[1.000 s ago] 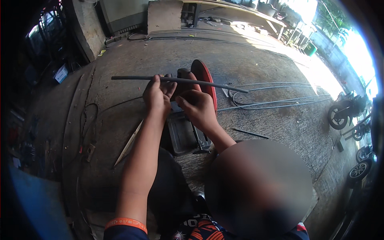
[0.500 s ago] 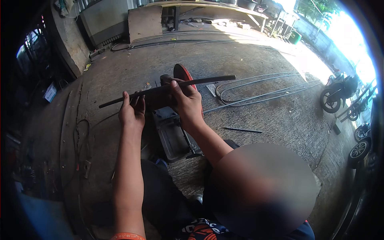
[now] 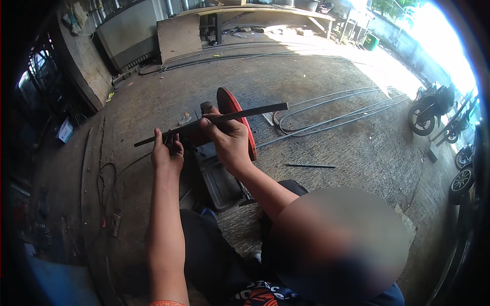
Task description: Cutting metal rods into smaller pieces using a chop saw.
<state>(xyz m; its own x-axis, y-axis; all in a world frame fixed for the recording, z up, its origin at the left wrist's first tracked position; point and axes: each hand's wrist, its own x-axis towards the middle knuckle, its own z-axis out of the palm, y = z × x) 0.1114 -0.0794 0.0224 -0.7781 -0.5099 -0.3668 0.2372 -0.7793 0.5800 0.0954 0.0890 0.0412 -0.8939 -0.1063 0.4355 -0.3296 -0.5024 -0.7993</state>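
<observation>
A straight, dark metal bar (image 3: 261,110) is held in the air across in front of me, its right end a little higher in the picture. My left hand (image 3: 167,154) grips it near its left end, thumb on the near side and fingers curled up beneath. Closed on the bar around its middle is my right hand (image 3: 229,143), thumb pressed along it. Just beyond the right hand stands a cut-off saw with a red-edged disc (image 3: 250,133). Its grey tray-like base (image 3: 220,189) sits on the ground below my hands, and my right hand hides part of the machine.
A short dark rod (image 3: 310,165) lies on the concrete to the right. Long bent metal rods (image 3: 332,116) stretch behind it. At the back are a wooden bench (image 3: 255,9) and a leaning board (image 3: 178,40). A motorcycle (image 3: 429,115) stands far right. A cable (image 3: 99,186) lies left.
The bar has shifted slightly, its right end lower and further left, its left end a little lower. Both hands keep hold of it. The view has also moved slightly.
</observation>
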